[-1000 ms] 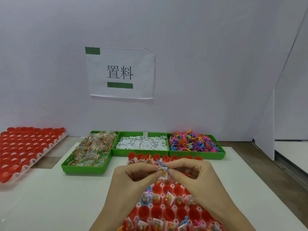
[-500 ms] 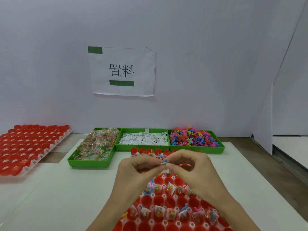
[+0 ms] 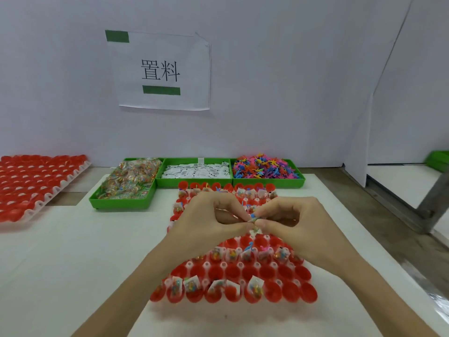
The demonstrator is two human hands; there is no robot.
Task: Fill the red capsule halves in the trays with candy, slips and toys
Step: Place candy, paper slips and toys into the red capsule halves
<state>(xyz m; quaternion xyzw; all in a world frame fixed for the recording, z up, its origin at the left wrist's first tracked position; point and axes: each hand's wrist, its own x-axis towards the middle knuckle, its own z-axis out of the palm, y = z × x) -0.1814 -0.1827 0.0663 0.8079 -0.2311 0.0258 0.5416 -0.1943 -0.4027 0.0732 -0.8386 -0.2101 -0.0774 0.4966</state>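
Note:
A tray of red capsule halves [image 3: 243,271] lies in front of me on the white table; several halves hold candy packets, slips and toys, others stand bare. Above its middle my left hand [image 3: 209,222] and my right hand [image 3: 291,222] meet fingertip to fingertip and together pinch a small bundle [image 3: 254,218] with a blue toy and a candy packet. Behind the tray stand three green bins: candy [image 3: 128,181], white slips [image 3: 194,171] and coloured toys [image 3: 264,166].
A second tray of red capsule halves [image 3: 36,183] lies at the far left. A white wall with a paper sign [image 3: 160,71] closes the back. A white partition [image 3: 359,142] and a metal leg [image 3: 432,198] stand on the right.
The view has tilted down, showing more of the tray's near rows. Both hands stay joined on the small bundle over the tray, with only slight finger movement.

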